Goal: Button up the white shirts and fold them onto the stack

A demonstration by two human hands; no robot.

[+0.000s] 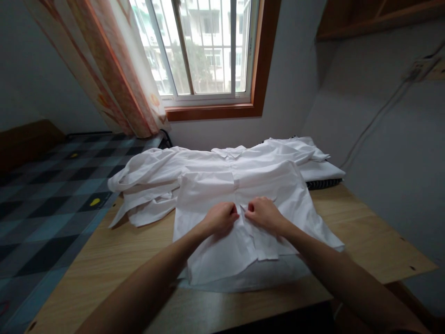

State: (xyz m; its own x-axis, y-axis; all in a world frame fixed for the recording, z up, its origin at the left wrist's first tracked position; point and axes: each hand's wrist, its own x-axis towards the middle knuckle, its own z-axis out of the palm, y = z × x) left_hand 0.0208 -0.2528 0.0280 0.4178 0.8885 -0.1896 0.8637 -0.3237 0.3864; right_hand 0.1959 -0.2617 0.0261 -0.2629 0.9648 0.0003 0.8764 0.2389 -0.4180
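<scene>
Much white cloth (205,192) is spread over the table (368,222), with a collar (229,151) laid toward the window (208,51). Near the middle of its lower part, the cloth is pinched by the curled fingers (233,213) of the left hand (220,218) and, just beside, by those of the right hand (263,213). A creased edge (241,215) is exposed between the fingers, and more cloth is spread beneath both hands. The hem (212,280) is laid on the near side of the fingers.
</scene>
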